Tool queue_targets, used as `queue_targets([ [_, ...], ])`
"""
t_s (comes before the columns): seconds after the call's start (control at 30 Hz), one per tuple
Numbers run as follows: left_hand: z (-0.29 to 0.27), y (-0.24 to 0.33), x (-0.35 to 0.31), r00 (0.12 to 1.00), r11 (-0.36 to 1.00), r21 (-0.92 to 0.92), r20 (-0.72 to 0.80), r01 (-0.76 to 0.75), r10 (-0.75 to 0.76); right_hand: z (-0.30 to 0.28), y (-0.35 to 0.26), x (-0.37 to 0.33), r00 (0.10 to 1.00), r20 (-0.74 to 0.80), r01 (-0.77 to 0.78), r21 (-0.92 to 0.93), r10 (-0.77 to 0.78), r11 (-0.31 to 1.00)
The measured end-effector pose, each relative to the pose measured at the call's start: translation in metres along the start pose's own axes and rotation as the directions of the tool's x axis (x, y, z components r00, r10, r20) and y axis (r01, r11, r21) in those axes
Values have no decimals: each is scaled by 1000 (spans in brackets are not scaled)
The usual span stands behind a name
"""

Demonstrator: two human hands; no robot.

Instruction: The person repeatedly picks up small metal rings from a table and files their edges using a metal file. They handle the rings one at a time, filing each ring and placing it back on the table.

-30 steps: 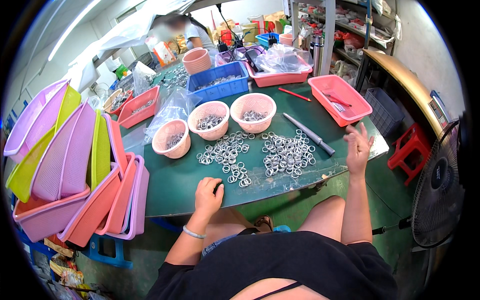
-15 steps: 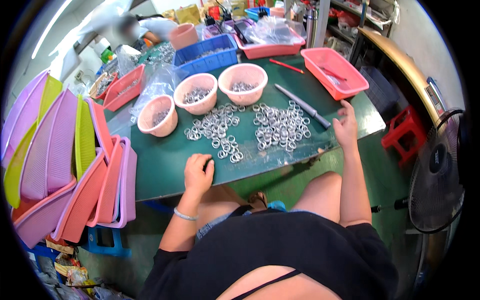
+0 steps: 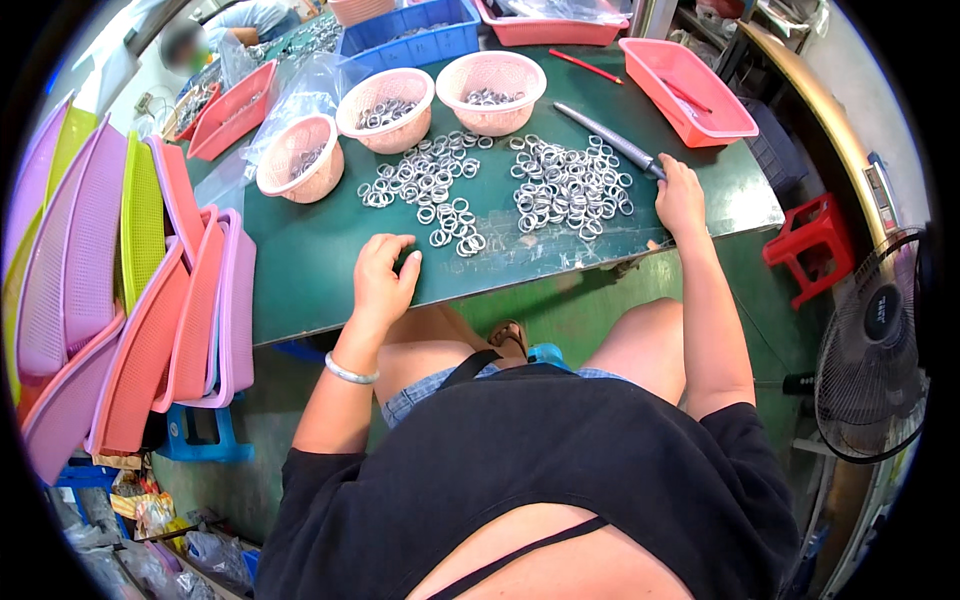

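My right hand (image 3: 682,200) is closed around the thick near end of a grey tapered ring mandrel (image 3: 612,136), which lies on the green table with its thin end pointing away to the left. My left hand (image 3: 383,278) rests at the table's front edge, thumb and fingers apart, holding nothing. Between the hands lie two loose groups of silver metal rings: a dense right pile (image 3: 570,190) and a more scattered left group (image 3: 423,172). Behind them stand three pink plastic baskets, a left one (image 3: 312,185), a middle one (image 3: 400,137) and a right one (image 3: 497,121), with metal pieces inside.
A pink tray (image 3: 722,128) holds a red pen-like item; a red pencil (image 3: 587,66) lies nearby. At the back is a blue bin (image 3: 440,48). Stacked colored baskets (image 3: 160,350) crowd the left. A fan (image 3: 872,350) and red stool (image 3: 812,245) stand right. Another person sits far left.
My right hand has come down from beside the pink tray and closed on the mandrel's near end. My left hand has opened its fingers a little. The whole view has tilted downward.
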State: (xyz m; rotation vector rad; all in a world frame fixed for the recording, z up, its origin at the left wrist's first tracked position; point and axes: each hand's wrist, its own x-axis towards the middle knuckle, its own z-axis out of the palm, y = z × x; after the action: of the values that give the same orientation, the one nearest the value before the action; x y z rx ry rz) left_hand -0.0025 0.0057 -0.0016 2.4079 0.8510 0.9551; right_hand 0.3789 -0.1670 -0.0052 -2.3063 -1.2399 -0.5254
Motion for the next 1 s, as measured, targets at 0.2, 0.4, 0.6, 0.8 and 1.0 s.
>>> queue_targets([
  [0.2, -3, 14, 13, 992, 999, -15, 120, 29, -27, -6, 15, 7, 945, 171, -310, 197, 279, 930],
  [0.4, 12, 18, 19, 985, 987, 144, 149, 69, -90, -45, 14, -21, 842, 415, -460, 886, 345, 56],
  [0.6, 18, 10, 22, 993, 996, 17, 82, 88, -89, -82, -28, -61, 854, 519, -514, 851, 22, -110],
  [0.8, 17, 2, 19, 970, 752, -616, 107, 236, -217, -70, -65, -90, 802, 574, -573, 817, -165, 60],
  [1.0, 1, 21, 23, 975, 485, -849, 143, 210, -171, -63, -90, -98, 782, 599, -571, 799, -171, 190],
])
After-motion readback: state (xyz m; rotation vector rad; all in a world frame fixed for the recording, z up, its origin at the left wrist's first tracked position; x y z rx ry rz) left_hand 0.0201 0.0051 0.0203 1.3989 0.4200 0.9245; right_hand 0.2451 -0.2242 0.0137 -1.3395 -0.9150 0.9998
